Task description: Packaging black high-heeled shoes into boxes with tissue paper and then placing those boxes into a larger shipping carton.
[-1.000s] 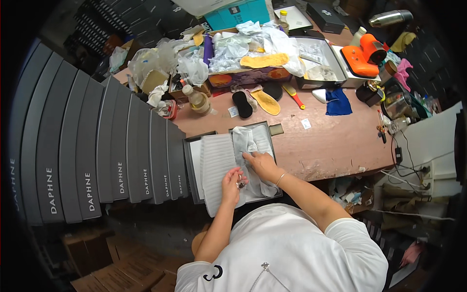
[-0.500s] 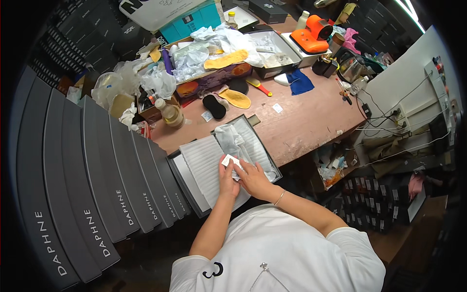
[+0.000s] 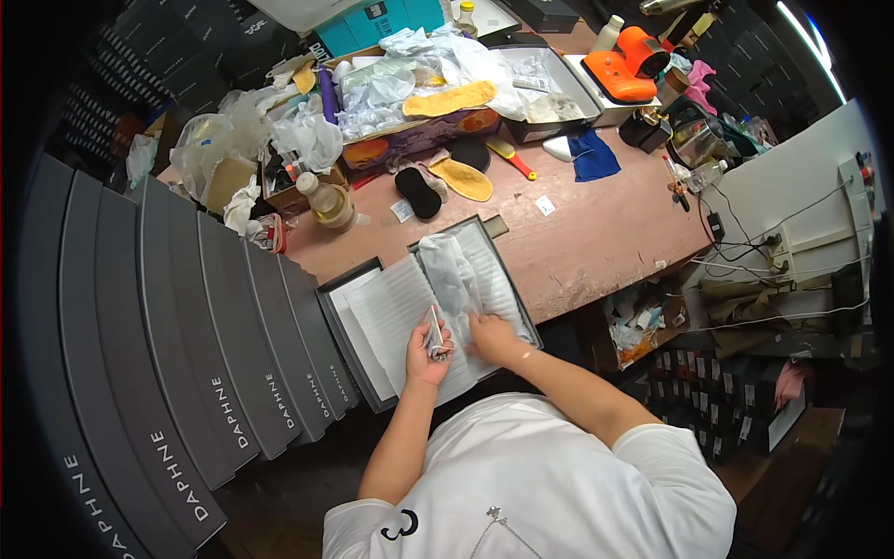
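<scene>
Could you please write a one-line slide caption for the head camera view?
Left hand holds a small white packet while right hand presses tissue paper in an open box.

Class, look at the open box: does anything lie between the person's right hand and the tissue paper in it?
Nothing visible does. The right hand rests directly on the tissue paper inside the open box. The left hand holds a small white packet beside it, not in the way.
</scene>
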Available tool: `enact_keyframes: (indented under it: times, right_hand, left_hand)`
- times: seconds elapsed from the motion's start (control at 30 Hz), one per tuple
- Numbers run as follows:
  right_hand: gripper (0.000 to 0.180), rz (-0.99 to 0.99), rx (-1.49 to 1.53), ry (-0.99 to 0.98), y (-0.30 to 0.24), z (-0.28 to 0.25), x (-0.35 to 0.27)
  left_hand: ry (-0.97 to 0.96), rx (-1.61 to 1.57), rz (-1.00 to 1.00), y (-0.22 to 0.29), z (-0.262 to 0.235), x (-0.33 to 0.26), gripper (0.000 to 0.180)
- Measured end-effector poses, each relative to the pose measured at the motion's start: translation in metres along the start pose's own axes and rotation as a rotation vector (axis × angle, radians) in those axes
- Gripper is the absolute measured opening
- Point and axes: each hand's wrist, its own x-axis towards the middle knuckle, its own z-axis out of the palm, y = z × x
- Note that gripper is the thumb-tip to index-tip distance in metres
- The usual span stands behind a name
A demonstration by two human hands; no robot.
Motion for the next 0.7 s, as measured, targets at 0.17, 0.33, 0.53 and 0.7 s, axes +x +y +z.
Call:
enact_keyframes:
  times: [0.17, 0.33, 0.53, 0.7]
  right_hand:
    - [0.026, -0.055, 0.238, -0.08, -0.009, -0.057, 0.015]
    - [0.021, 0.169, 0.243, 0.137, 0.053, -0.177, 0.002]
    - [0.025, 0.228, -0.224, 0.272, 0.154, -0.141, 0.044]
    - [0.063, -0.204, -0.086, 0.135, 0.029, -0.113, 0.019]
  left_hand:
    - [0.083, 0.096, 0.065, 0.019, -0.003, -0.001, 0.041]
    - [0.178, 0.415, 0.18, 0.017, 0.019, -0.013, 0.048]
    - [0.185, 0.603, 0.254, -0.007, 0.057, -0.008, 0.051]
    - [0.195, 0.725, 0.286, -0.021, 0.044, 0.003, 0.055]
